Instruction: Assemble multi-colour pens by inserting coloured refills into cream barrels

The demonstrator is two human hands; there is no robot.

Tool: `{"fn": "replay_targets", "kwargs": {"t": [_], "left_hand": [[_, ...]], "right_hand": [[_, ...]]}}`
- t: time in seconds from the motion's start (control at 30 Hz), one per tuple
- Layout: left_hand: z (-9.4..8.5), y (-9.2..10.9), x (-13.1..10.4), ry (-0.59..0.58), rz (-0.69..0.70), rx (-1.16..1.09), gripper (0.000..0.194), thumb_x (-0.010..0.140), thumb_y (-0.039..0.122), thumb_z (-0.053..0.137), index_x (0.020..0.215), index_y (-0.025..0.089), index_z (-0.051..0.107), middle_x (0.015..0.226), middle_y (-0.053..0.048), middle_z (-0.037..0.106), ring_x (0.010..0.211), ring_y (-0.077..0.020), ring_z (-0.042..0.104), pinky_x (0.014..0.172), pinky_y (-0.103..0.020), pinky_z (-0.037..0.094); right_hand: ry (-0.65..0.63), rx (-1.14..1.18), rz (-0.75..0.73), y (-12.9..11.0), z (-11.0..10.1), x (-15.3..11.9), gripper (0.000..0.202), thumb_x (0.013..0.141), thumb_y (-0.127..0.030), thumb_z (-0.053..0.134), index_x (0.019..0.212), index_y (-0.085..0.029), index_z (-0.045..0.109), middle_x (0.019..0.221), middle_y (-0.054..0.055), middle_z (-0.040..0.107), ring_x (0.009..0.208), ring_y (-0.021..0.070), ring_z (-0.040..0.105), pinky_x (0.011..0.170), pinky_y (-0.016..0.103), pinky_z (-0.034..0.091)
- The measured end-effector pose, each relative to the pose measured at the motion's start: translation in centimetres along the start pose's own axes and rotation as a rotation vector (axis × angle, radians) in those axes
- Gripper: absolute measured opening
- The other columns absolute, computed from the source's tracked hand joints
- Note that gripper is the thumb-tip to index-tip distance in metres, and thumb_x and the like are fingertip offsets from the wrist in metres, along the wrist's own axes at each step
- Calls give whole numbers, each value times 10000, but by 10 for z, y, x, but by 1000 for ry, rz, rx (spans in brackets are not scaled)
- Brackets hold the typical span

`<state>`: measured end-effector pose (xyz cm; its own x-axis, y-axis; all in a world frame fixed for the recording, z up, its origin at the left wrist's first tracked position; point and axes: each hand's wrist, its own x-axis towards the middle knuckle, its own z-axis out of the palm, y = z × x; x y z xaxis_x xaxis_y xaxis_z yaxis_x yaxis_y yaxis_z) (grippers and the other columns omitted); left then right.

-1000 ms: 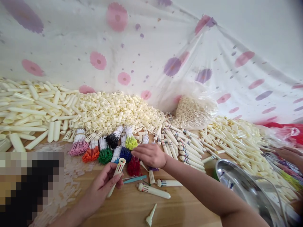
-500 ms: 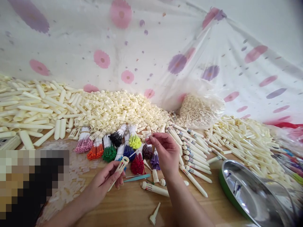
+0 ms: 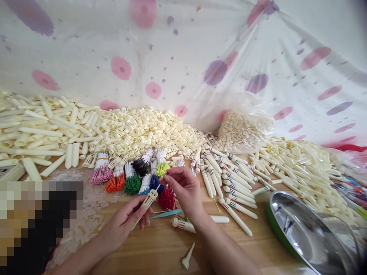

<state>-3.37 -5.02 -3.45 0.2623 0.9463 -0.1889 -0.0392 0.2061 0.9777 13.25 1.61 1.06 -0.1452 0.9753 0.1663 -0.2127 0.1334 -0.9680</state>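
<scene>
In my left hand [image 3: 129, 215] is a cream slotted pen sleeve [image 3: 149, 199], tilted with its round end up and to the right. My thumb and fingers are closed around it, and a thin light stem sticks out below them. My right hand [image 3: 185, 188] pinches a thin white pen refill [image 3: 158, 186] just above the sleeve's round end. Its lower tip meets the opening; how deep it sits I cannot tell. Close behind my hands lie bundles of refills with coloured ends, among them a red bundle [image 3: 166, 198] and a green bundle [image 3: 132, 182].
Slotted sleeves [image 3: 149, 130] are heaped at the back, with long barrels [image 3: 37, 130] to the left. Multicolour pens [image 3: 239, 191] lie in a row on the right, beside a green-sided metal bowl [image 3: 271, 219]. A cream cone-shaped piece [image 3: 187, 256] and blue tweezers [image 3: 168, 214] lie on the table.
My right hand has moved left and slightly down, bringing the refill to the sleeve's round end. My left hand stays nearly in place with the sleeve.
</scene>
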Motion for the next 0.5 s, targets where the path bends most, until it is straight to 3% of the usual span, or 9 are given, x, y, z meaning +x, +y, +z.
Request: {"fn": "replay_targets", "kwargs": {"t": [0.37, 0.5], "left_hand": [[-3, -2, 0, 118, 32, 162, 342, 830, 431, 521, 1050, 180, 597, 755, -28, 683, 634, -163, 593, 595, -248, 486], [-4, -4, -1, 141, 34, 187, 342, 819, 423, 539, 1061, 188, 598, 684, -7, 668, 616, -165, 589, 591, -247, 480]], "right_hand": [[-69, -79, 69, 11, 4, -10, 170, 707, -321, 683, 743, -194, 577, 699, 8, 638, 614, 138, 626, 605, 272, 539], [-118, -303, 67, 12, 2, -10, 124, 717, -291, 671, 707, -186, 605, 698, 16, 631, 612, 130, 579, 577, 251, 489]]}}
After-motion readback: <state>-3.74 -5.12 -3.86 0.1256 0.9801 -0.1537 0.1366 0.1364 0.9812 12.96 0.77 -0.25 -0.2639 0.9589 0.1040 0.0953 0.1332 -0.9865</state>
